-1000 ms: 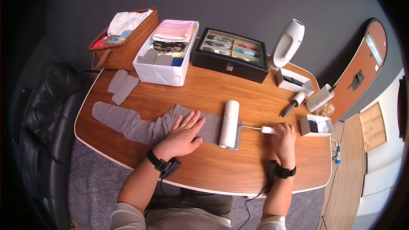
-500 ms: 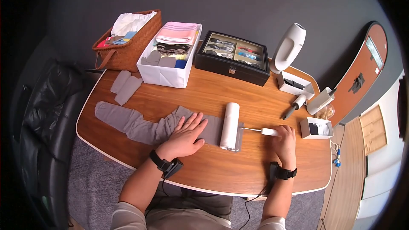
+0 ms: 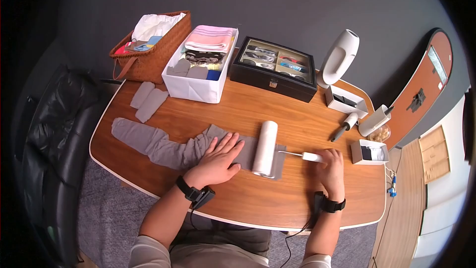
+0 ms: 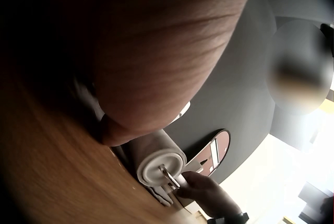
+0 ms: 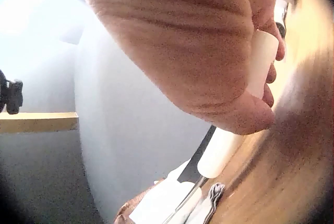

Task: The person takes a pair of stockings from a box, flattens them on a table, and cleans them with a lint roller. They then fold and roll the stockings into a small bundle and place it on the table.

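A long grey knit garment (image 3: 136, 139), like leggings or tights, lies stretched across the wooden table, bunched in its middle. My left hand (image 3: 218, 161) rests palm down on it with the fingers straight. Near the garment's right end, a wide white lint roller (image 3: 265, 148) lies across the cloth, and a strip of grey shows beyond it. My right hand (image 3: 331, 168) grips the roller's white handle (image 5: 222, 151); the right wrist view shows fingers and thumb wrapped round it. In the left wrist view the roller's round end (image 4: 162, 167) sits just past my left hand.
Two rolled grey cloths (image 3: 148, 101) lie at the left. Along the back stand a woven basket (image 3: 163, 52), a white bin (image 3: 193, 89) of folded clothes, a black glasses case (image 3: 275, 82) and a white vase (image 3: 339, 57). A smaller lint roller (image 3: 344, 126) and small white boxes (image 3: 369, 153) sit at the right.
The lint roller has moved a little left along the garment, pushed by my right hand, so more grey cloth shows to its right. My left hand stays on the garment.
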A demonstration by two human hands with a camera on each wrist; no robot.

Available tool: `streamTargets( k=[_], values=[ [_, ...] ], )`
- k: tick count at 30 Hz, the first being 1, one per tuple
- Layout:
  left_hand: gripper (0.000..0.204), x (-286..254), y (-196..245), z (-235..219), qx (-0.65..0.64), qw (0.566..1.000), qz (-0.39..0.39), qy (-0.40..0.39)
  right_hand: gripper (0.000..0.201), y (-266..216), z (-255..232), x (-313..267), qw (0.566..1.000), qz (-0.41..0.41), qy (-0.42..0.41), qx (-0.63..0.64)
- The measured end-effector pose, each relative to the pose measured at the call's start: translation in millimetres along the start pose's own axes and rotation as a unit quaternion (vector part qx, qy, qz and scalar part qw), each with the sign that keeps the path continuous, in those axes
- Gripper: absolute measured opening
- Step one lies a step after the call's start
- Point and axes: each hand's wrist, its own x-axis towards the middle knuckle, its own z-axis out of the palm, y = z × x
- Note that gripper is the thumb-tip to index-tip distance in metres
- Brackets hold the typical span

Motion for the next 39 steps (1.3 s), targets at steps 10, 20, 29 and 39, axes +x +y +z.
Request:
streamTargets(
  k=[10,20,29,39],
  values=[
    [0.080,-0.2,1.0,0.6,0.002,1.000,-0.001,0.003,0.031,-6.4,3.8,1.9,1.000,-0.008,0.005,0.027],
    [0.079,-0.3,0.7,0.9,0.003,1.000,-0.001,0.000,0.032,-1.5,-1.9,1.1,0.999,0.007,0.007,0.034],
    [0.078,1.6,-1.0,2.9,-0.001,1.000,0.003,0.017,0.022,-10.2,7.6,0.0,0.998,-0.009,-0.020,0.054],
    [0.029,-46.8,97.4,-35.2,-0.032,0.935,0.144,0.321,0.026,-27.2,-6.0,2.3,0.997,-0.015,0.015,0.074]
  ],
)
